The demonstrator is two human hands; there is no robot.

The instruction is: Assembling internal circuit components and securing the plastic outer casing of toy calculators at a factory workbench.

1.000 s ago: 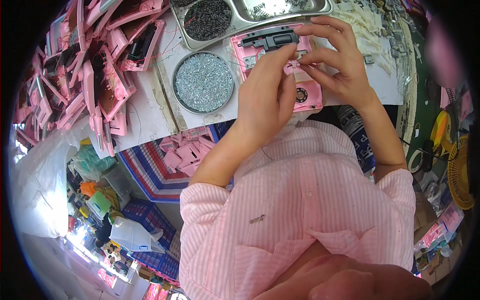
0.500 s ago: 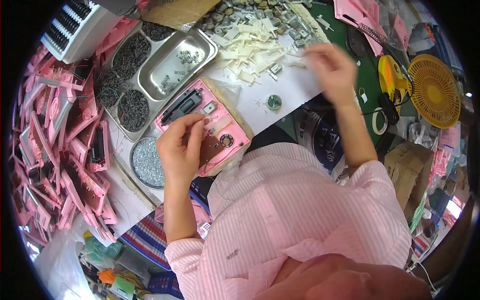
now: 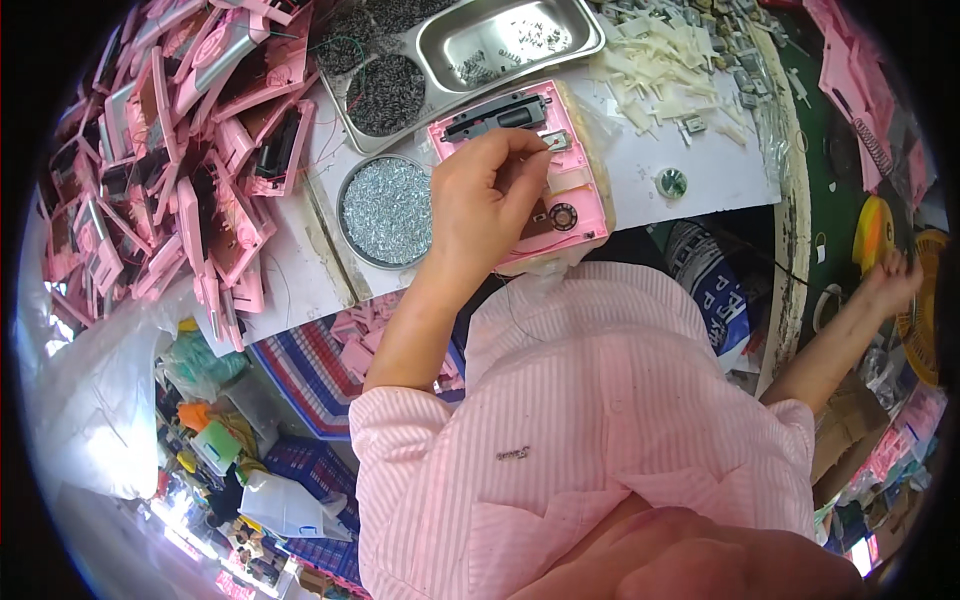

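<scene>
My left hand (image 3: 490, 195) rests over an open pink plastic casing (image 3: 597, 205), thumb and forefinger pinched at a small metal-and-white part (image 3: 556, 141). Whatever lies between the fingertips is too small to make out. In the casing sit a dark grey mechanism (image 3: 495, 118) and a round black part with a pale ring (image 3: 563, 216). My right hand (image 3: 888, 285) is stretched far out to the right, beside a yellow fan-like object (image 3: 874, 233) and an orange-yellow basket (image 3: 930, 320). Its fingers look bent but smeared, and their grip is hidden.
Pink casings (image 3: 190, 150) are heaped at the left. A round tin of small silvery pieces (image 3: 347, 232) stands by my left forearm. Behind are a steel tray (image 3: 425, 50) with springs and screws, and a pile of cream plastic parts (image 3: 650, 65). A small green round container (image 3: 671, 183) stands right of the casing.
The view has shifted, so the table things appear farther right. My right hand has moved from near the cream parts out to the far right. My left hand stays pinched over the casing.
</scene>
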